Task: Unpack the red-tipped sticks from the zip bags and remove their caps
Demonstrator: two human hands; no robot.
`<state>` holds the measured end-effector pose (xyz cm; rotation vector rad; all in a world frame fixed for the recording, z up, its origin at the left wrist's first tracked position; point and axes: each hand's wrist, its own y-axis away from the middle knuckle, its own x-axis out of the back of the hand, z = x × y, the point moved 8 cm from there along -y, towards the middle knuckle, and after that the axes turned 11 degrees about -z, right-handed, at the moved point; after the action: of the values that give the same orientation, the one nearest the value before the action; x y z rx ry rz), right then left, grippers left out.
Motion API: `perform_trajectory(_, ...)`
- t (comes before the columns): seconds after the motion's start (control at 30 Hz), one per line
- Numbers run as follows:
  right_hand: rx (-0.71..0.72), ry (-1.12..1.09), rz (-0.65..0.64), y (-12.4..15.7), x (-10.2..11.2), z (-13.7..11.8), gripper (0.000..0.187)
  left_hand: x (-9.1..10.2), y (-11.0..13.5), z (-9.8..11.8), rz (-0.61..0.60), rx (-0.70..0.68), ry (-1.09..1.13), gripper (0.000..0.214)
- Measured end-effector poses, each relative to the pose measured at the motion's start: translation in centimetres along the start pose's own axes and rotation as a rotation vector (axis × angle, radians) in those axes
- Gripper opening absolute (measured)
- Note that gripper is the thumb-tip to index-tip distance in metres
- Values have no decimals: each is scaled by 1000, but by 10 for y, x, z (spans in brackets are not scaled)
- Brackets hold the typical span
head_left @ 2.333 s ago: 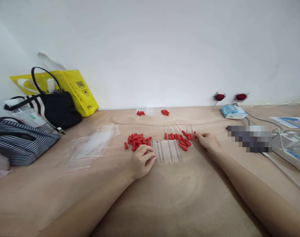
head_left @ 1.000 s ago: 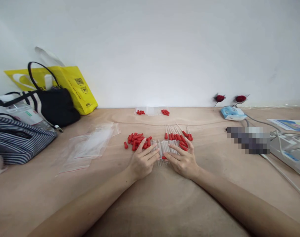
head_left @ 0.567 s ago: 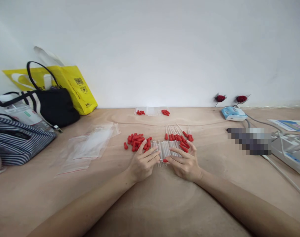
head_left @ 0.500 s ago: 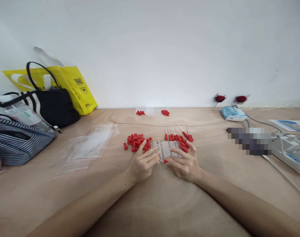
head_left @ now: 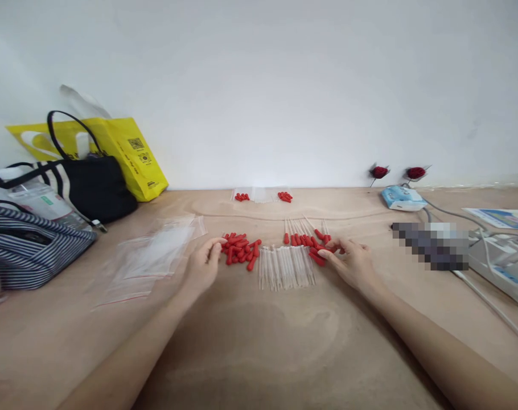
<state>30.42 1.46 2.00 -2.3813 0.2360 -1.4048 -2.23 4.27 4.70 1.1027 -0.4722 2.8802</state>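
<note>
Glass dropper tubes (head_left: 287, 267) lie side by side in a row in front of me. Left of them is a loose heap of red rubber bulbs (head_left: 239, 247). My left hand (head_left: 202, 263) is at the heap's left edge with its fingertips pinched together; what is between them, if anything, is hidden. Behind the row and to its right lie several droppers (head_left: 299, 239) with red bulbs on their near ends, thin tips pointing away. At their right end my right hand (head_left: 353, 262) closes thumb and fingers round a red-bulbed dropper, mostly covered by the fingers.
Clear zip bags (head_left: 156, 253) are spread on the wooden table at left. Farther back are bagged red bulbs (head_left: 285, 197) by the wall. A striped pouch (head_left: 37, 245), black bag (head_left: 92, 188) and yellow bag (head_left: 143, 165) stand left. A power strip (head_left: 502, 262) and cables lie right.
My hands have parted from above the tube row, where they held a red-bulbed tube. My left hand moved left to the bulb heap; my right moved right to the bulbed droppers.
</note>
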Motion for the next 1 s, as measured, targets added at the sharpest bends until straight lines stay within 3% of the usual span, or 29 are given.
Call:
perform_trajectory(0.07, -33, 35, -77, 0, 1, 4, 33, 9, -6, -32, -21, 254, 204, 20)
perform_trajectory(0.13, -67, 63, -134, 1, 1, 7, 34, 13, -7, -54, -22, 413, 361, 19)
perform_trajectory(0.27, -149, 53, -199, 3, -2, 9, 35, 15, -4, -73, -2, 510, 419, 16)
perform_trajectory(0.37, -167, 39, -209, 3, -5, 9, 36, 19, -5, -75, 25, 512, 388, 15)
perform_trajectory(0.5, -152, 16, -196, 4, -6, 10, 40, 13, -10, -50, -14, 384, 347, 20)
perform_trajectory(0.63, -159, -18, -206, 4, -8, 9, 41, -32, -11, -12, -250, 227, 282, 28)
perform_trajectory(0.77, -198, -36, -193, 3, -8, 11, 39, -75, -12, 17, -421, 101, 9, 25)
perform_trajectory(1.0, -335, -77, -122, -2, 0, 28, 40, -88, -22, 35, -476, 71, -239, 12)
